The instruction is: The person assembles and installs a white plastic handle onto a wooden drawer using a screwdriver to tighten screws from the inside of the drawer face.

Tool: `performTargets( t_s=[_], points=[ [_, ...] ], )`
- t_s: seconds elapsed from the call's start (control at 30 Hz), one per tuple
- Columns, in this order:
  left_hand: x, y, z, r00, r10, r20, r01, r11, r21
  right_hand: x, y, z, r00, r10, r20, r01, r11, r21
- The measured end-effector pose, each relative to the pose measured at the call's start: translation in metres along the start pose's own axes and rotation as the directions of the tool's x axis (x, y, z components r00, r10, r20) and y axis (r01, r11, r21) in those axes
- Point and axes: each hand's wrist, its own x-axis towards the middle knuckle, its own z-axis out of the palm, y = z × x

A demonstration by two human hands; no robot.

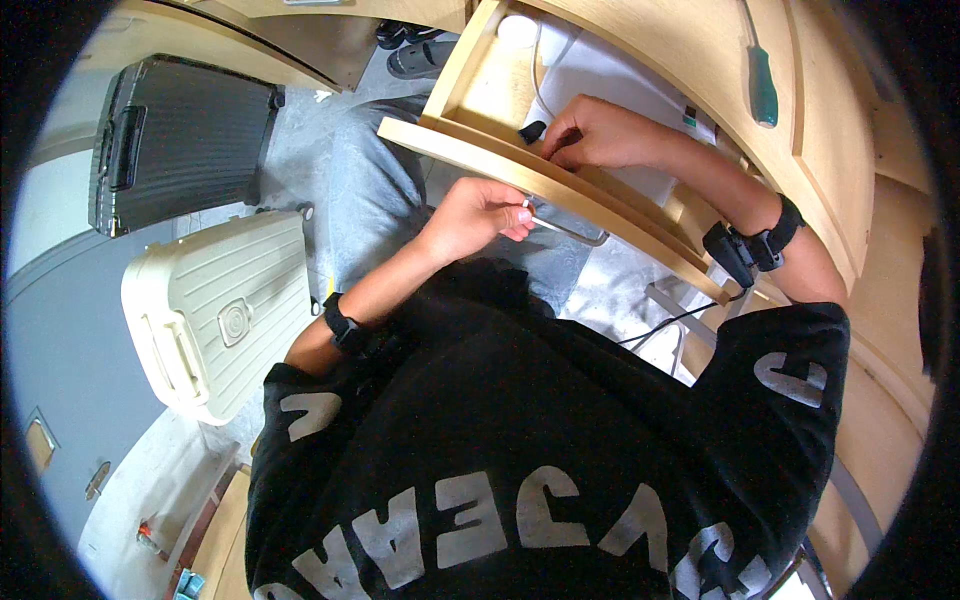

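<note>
Left hand (482, 217) pinches a bar handle (572, 232) on a pulled-out drawer

The bent metal bar handle is at the outer face of the drawer front (455, 150), with its near-left end between the left thumb and fingers. The right hand (597, 137) reaches over into the wooden drawer (462, 60), fingers curled down close behind the front panel; their tips are hidden, so I cannot tell whether they pinch anything. Just beside them is a small black object (532, 131). Farther inside are a white cable (536, 75), a round white item (517, 32) and white sheets (612, 72).

Above the drawer, a green-handled screwdriver (762, 88) lies on the wooden desktop (690, 50). The person's jeans (375, 165) show below the drawer front. Well to the left, a ribbed black suitcase (200, 135) is near a cream suitcase (225, 315), and a grey shoe (418, 60) sits on the floor beyond the knee.
</note>
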Motion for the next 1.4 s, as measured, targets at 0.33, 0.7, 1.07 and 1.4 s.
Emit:
performTargets(
  t_s=[0.33,0.7,1.07,1.4],
  points=[
    [-0.002,0.001,-0.001,0.999,0.026,0.024,-0.028,0.996,0.08,0.001,-0.001,0.004,0.999,0.052,-0.007,-0.052,0.999,-0.002],
    [-0.005,0.007,0.004,0.999,-0.047,-0.027,0.047,0.999,0.006,-0.001,0.0,0.006,0.999,0.005,-0.042,-0.007,0.999,-0.042],
    [-0.009,0.008,0.013,0.992,-0.065,-0.104,0.054,0.993,-0.103,0.003,0.0,0.004,0.998,-0.07,-0.008,0.07,0.997,-0.028],
    [-0.011,0.007,0.013,0.993,-0.003,-0.119,0.002,1.0,-0.008,0.005,0.0,0.001,0.995,-0.092,0.024,0.093,0.995,-0.028]
  ],
)
